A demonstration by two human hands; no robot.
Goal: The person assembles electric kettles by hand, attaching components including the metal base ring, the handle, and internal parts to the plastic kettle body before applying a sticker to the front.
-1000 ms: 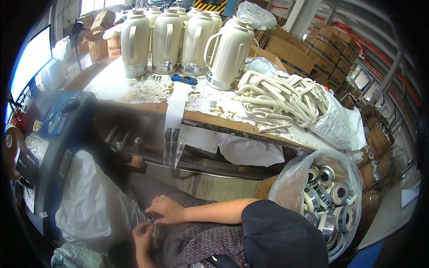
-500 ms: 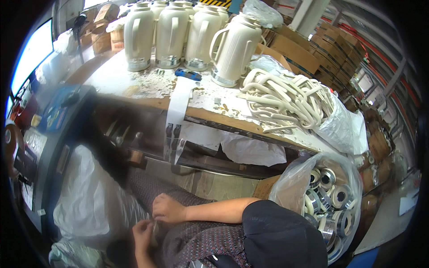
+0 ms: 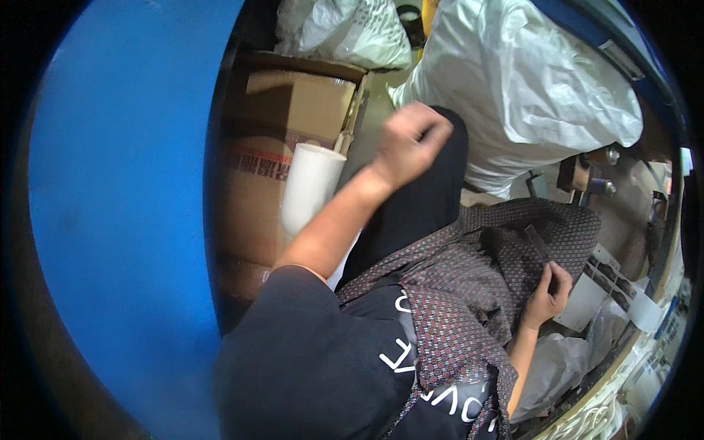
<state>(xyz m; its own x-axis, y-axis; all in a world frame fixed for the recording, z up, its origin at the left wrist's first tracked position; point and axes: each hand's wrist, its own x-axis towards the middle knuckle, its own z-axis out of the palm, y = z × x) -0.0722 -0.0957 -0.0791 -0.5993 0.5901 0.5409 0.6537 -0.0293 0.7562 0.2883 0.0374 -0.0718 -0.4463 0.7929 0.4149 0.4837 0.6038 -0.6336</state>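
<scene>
My left hand [image 3: 412, 143] is raised over my dark trouser leg, its fingers curled in toward the thumb. Motion blurs it, and I cannot make out anything in its grip. Lower right, above the patterned apron [image 3: 462, 293], my right hand [image 3: 550, 297] pinches one end of a thin, dark, see-through strip [image 3: 537, 243]. The strip sticks up from the fingertips across the cloth. Beside my left forearm, a smooth white cylinder [image 3: 312, 187] stands against or in a cardboard box; the forearm hides its lower part.
A broad blue surface [image 3: 125, 220] fills the left side. The open cardboard box [image 3: 253, 191] is next to it. Large white sacks [image 3: 521, 88] bulge at the upper right, and another plastic bag [image 3: 352, 33] lies at the top. A worktable edge [image 3: 623, 359] runs along the lower right.
My view has swung left, from the table of cream jugs to the blue surface and box. My hands, close together before, are now apart; the left has moved out to the left.
</scene>
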